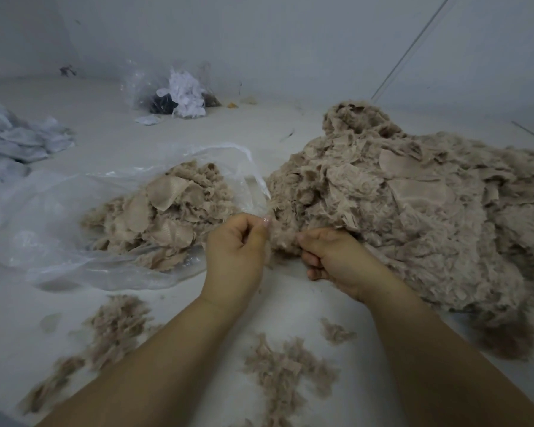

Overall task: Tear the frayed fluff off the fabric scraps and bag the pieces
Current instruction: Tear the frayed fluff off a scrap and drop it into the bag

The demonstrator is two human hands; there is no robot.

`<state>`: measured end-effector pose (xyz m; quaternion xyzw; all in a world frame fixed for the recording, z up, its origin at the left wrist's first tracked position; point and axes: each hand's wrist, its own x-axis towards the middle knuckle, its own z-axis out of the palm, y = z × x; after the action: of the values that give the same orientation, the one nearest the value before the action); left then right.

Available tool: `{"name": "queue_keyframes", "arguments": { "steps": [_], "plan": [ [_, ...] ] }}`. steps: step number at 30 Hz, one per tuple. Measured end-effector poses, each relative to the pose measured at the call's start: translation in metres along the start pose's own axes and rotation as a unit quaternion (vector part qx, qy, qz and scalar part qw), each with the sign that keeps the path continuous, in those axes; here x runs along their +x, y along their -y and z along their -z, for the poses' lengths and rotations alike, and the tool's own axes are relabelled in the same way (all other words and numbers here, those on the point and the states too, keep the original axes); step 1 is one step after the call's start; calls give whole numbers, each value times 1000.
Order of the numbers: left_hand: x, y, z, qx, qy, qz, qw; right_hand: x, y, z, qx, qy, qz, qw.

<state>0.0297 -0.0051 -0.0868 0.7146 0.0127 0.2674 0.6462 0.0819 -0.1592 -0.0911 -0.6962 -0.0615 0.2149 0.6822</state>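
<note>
White floor, plain wall behind. Step in hand looks like tearing: left hand (235, 245) and right hand (327, 251), fingers curled, pinch one beige fabric scrap (282, 238) between them, at the big scrap pile's (413, 217) near edge. Next: pull apart, drop piece into clear plastic bag (74, 211) just left.

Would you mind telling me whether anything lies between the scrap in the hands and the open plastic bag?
Nothing visible does. Both hands pinch the scrap right beside the clear bag, whose mouth opens toward them with pieces already inside.
</note>
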Motion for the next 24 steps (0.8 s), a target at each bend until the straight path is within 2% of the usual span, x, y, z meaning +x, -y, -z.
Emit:
{"name": "queue_keyframes", "arguments": {
  "steps": [2,5,9,14,17,20,24],
  "plan": [
    [4,3,4,-20,-16,5,1000,0,0,1,2,-1,-4,1000],
    [6,7,6,29,-24,-1,999,0,-1,2,-4,11,6,1000],
    [6,8,5,23,-31,-15,999,2,-3,1,-69,6,17,997],
    [7,7,7,-70,-23,34,997,5,-7,3,-100,10,27,995],
    [7,10,4,-54,31,70,996,5,-8,5,-81,16,23,996],
    [3,10,-2,-82,75,117,987,2,-5,6,-63,32,28,997],
    [1,9,-4,-81,90,107,987,-2,-3,6,-21,38,34,998]
  ]
}}
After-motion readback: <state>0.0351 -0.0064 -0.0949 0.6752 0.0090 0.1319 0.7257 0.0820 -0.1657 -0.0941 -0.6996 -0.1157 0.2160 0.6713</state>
